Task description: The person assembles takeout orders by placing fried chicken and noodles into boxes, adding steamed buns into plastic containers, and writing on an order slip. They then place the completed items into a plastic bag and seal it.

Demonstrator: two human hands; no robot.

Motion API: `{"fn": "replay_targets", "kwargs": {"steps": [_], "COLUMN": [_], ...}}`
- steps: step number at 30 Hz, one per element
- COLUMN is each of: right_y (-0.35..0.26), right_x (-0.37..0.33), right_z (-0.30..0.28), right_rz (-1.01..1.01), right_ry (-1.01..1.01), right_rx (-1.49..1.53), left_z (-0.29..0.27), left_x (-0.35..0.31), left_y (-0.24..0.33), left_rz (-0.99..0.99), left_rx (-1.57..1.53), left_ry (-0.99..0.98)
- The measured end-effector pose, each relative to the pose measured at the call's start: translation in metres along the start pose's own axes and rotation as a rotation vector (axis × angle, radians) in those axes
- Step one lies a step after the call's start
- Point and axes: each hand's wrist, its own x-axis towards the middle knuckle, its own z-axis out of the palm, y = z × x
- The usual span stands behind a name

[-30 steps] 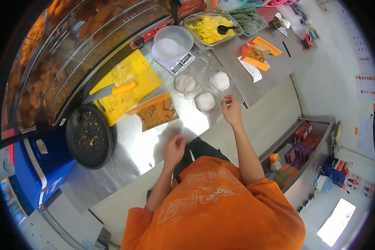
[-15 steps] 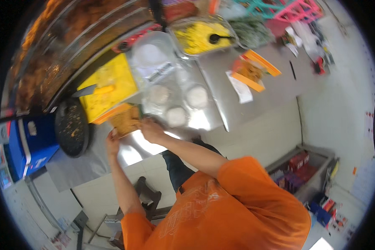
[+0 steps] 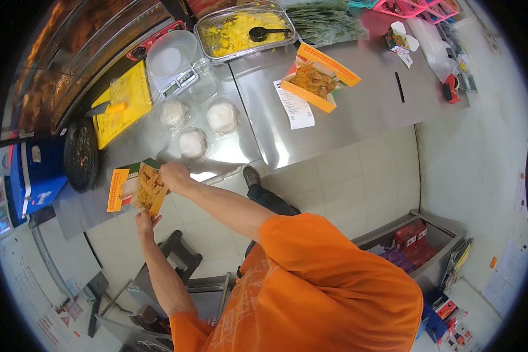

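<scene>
Between my hands is an open orange takeout box (image 3: 158, 202), held at the counter's near edge. Its lid (image 3: 118, 189) hangs open toward the left. Inside lie golden-brown fried pieces (image 3: 151, 179) and yellow, grain-like food. My left hand (image 3: 146, 224) grips the box from its near side, fingers partly hidden under it. My right hand (image 3: 175, 177) is closed on the box's right edge. A second open takeout box (image 3: 314, 81) with similar food stands farther right, beside a printed receipt (image 3: 295, 108).
Three wrapped white mounds (image 3: 192, 143) sit on the steel counter (image 3: 358, 111). Behind them are a kitchen scale (image 3: 180, 83) and a tray of yellow food (image 3: 223, 36) with a black scoop (image 3: 264, 33). Left lie a knife (image 3: 101, 109) on a yellow board (image 3: 104, 128) and a black pan (image 3: 81, 154).
My hands have brought the takeout box nearer to me, to the counter's front edge, and its inside now shows plainly. The whole view has also shifted.
</scene>
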Motion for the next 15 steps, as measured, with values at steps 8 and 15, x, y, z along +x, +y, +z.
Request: {"fn": "replay_targets", "kwargs": {"steps": [8, 15], "right_y": [0.068, 0.252], "right_x": [-0.216, -0.386], "right_z": [-0.14, -0.325], "right_rz": [0.199, 0.293], "right_ry": [-0.056, 0.438], "right_rx": [0.151, -0.252], "left_z": [0.098, 0.376], "left_x": [-0.215, -0.305], "left_y": [-0.04, -0.022], "left_rz": [0.175, 0.332], "left_rx": [0.024, 0.33], "left_ry": [-0.013, -0.586]}}
